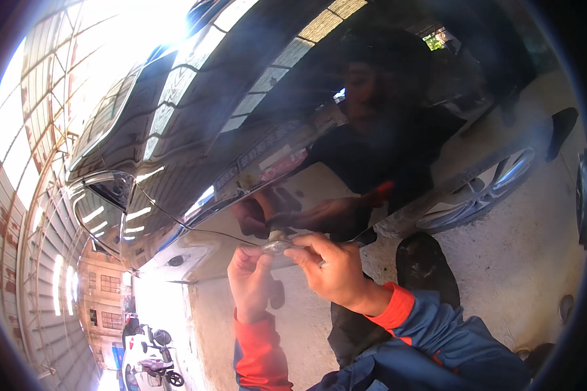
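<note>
Disc: a small, pale, roundish piece (277, 247) is sitting between the two hands, close by the lower edge of the car (195, 143); whether it is touching the paint, I cannot tell.
Left hand: the left hand (249, 280) is pinching the left side of the piece between thumb and fingers.
Right hand: the right hand (336, 270) is gripping its right side with the fingertips, so both hands are closing on the one piece, near each other.
Sleeves: blue sleeves (437, 326) with orange cuffs (257, 345) are covering the forearms.
Paint: the dark, glossy body is mirroring the person, the hands and strips of light.
Line: a thin dark line (209, 231) is running from the headlight (109, 189) toward the left hand.
Floor: a dark shoe (426, 260) is resting on the pale floor (496, 280); a silver-spoked wheel (477, 195) is showing farther right.
Background: a scooter (155, 368) is standing at lower left.
</note>
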`<state>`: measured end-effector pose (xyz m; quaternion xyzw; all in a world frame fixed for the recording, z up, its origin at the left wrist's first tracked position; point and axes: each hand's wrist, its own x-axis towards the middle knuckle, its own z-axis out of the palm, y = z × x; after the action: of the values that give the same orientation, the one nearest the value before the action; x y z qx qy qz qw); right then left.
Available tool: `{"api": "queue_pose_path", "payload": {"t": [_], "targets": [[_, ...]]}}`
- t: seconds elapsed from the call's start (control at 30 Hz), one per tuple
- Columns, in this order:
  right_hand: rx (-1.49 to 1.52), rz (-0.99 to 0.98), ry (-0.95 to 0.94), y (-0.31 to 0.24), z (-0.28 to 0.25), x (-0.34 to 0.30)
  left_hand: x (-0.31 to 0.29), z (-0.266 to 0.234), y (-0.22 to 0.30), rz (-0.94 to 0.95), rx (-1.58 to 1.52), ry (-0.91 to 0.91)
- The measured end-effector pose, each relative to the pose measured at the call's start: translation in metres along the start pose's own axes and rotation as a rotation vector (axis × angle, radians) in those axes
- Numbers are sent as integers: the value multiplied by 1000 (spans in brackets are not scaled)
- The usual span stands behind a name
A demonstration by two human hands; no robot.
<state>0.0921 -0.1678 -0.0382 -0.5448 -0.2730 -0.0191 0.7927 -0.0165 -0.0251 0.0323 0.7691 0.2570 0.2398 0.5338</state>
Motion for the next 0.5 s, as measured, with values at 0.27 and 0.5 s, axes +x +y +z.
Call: {"api": "queue_pose_path", "payload": {"t": [0.27,0.5], "targets": [[-60,-185,-2,2,-6,-1,-5,7,-3,84,-68,-6],[-71,-213,15,4,-3,-4,1,-2,-26,189,-76,-84]]}}
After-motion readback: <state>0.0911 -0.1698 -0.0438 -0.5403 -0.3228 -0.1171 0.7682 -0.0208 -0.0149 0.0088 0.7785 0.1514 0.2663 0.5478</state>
